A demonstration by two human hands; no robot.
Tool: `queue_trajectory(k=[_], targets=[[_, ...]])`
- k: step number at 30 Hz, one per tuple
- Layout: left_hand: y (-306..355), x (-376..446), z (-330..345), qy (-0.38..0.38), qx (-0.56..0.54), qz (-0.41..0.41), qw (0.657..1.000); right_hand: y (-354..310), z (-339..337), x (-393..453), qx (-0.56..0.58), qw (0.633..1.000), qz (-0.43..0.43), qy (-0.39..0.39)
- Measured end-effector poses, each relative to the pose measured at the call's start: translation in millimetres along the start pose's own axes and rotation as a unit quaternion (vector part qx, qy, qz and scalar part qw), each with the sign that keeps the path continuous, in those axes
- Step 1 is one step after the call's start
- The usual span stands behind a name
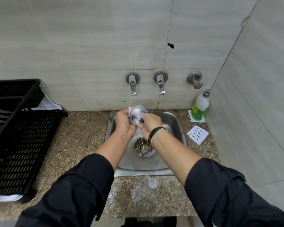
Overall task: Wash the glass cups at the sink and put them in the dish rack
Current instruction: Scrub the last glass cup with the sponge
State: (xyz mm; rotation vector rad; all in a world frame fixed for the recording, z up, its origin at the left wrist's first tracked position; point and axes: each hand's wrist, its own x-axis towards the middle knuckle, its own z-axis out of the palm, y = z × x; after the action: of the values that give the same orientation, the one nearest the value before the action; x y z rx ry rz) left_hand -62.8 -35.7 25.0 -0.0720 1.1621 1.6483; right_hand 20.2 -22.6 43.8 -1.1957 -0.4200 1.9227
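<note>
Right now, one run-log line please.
stage: washing | left hand and right hand: grip soapy clear glass cup | over steel sink

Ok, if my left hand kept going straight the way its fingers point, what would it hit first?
The left hand grips the soapy glass cup, fingers pointing up toward the back wall. Past the cup, it would likely meet the left tap, though depth is unclear.

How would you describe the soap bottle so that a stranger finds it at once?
Start at the sink and look to its right, where the two tiled walls meet. The bottle stands upright there on a white card on the counter. Only it is green, with a grey cap; the other white card nearby carries nothing.
</note>
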Motion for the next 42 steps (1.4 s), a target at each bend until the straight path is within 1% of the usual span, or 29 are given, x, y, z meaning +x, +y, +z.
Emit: queue_trajectory(k=[2, 3, 4, 5, 6, 7, 8, 10, 11, 12, 13, 15, 17, 19, 21, 23, 24, 25, 27, 28, 30, 32, 33, 35, 36, 38, 40, 41, 42], targets=[[4, 1, -2, -0.007, -0.005, -0.004, 1.0, -9, -13, -13, 0.036, 0.999, -0.031, -0.007], [4, 1, -3, -0.019, -0.013, -0.006, 1.0, -13, -20, -14, 0.021, 0.997, -0.079, 0.009], [5, 1, -5, -0.027, -0.023, -0.015, 0.999, -17, -27, -11, -0.038, 0.986, -0.157, 0.04], [7, -1, -6, -0.03, -0.033, -0.027, 0.999, -24, -34, -8, -0.142, 0.958, -0.238, 0.071], [7, -3, -7, -0.039, -0.035, -0.036, 0.998, -29, -38, -5, -0.248, 0.916, -0.305, 0.081], [6, -4, -8, -0.054, -0.028, -0.042, 0.997, -32, -39, -3, -0.337, 0.872, -0.351, 0.053], [5, -6, -8, -0.074, -0.013, -0.05, 0.996, -33, -39, -2, -0.416, 0.83, -0.372, 0.003], [3, -13, -6, -0.116, 0.025, -0.047, 0.992, -32, -35, 1, -0.546, 0.754, -0.355, -0.081], [1, -14, -4, -0.133, 0.052, -0.038, 0.989, -30, -34, 7, -0.581, 0.732, -0.342, -0.1], [-1, -15, -3, -0.144, 0.082, -0.029, 0.986, -30, -32, 8, -0.592, 0.727, -0.331, -0.105], [-3, -15, -1, -0.147, 0.106, -0.021, 0.983, -30, -30, 10, -0.585, 0.734, -0.329, -0.105], [-5, -12, 0, -0.121, 0.142, 0.002, 0.982, -26, -28, 12, -0.567, 0.739, -0.349, -0.106], [-4, -5, -5, -0.084, 0.15, 0.024, 0.985, -16, -29, 5, -0.563, 0.717, -0.396, -0.111], [-7, -4, -10, -0.096, 0.155, 0.034, 0.983, -7, -35, 1, -0.569, 0.679, -0.448, -0.121], [-13, -9, -8, -0.105, 0.192, 0.052, 0.974, -13, -36, 8, -0.589, 0.674, -0.43, -0.115], [-20, -14, -6, -0.085, 0.207, 0.08, 0.971, -21, -33, 11, -0.609, 0.683, -0.391, -0.097], [-21, -13, -9, -0.064, 0.211, 0.094, 0.971, -18, -32, 7, -0.606, 0.681, -0.399, -0.095], [-20, -10, -12, -0.044, 0.216, 0.109, 0.969, -13, -34, 1, -0.601, 0.67, -0.424, -0.1], [-19, -5, -18, -0.027, 0.253, 0.128, 0.959, -5, -40, -10, -0.61, 0.626, -0.468, -0.131], [-20, -4, -19, -0.026, 0.272, 0.141, 0.952, -6, -41, -7, -0.623, 0.614, -0.466, -0.135], [-27, -3, -18, -0.035, 0.314, 0.147, 0.937, -18, -33, 4, -0.651, 0.629, -0.411, -0.103], [-30, -5, -15, -0.026, 0.317, 0.159, 0.935, -22, -25, 7, -0.66, 0.641, -0.38, -0.093], [-26, -8, -14, -0.02, 0.328, 0.177, 0.928, -19, -22, 3, -0.66, 0.633, -0.392, -0.1], [-19, -11, -14, -0.031, 0.355, 0.21, 0.91, -13, -27, -4, -0.663, 0.599, -0.434, -0.115], [-16, -11, -14, -0.046, 0.371, 0.226, 0.9, -15, -28, -6, -0.671, 0.586, -0.439, -0.116], [-18, -10, -12, -0.062, 0.404, 0.234, 0.882, -25, -22, 0, -0.704, 0.569, -0.418, -0.083], [-20, -10, -10, -0.039, 0.399, 0.233, 0.886, -31, -13, 7, -0.733, 0.559, -0.381, -0.065], [-21, -6, -9, -0.021, 0.383, 0.24, 0.892, -31, -10, 9, -0.738, 0.565, -0.365, -0.056], [-21, -2, -9, -0.005, 0.361, 0.241, 0.901, -31, -10, 11, -0.731, 0.586, -0.346, -0.047]])
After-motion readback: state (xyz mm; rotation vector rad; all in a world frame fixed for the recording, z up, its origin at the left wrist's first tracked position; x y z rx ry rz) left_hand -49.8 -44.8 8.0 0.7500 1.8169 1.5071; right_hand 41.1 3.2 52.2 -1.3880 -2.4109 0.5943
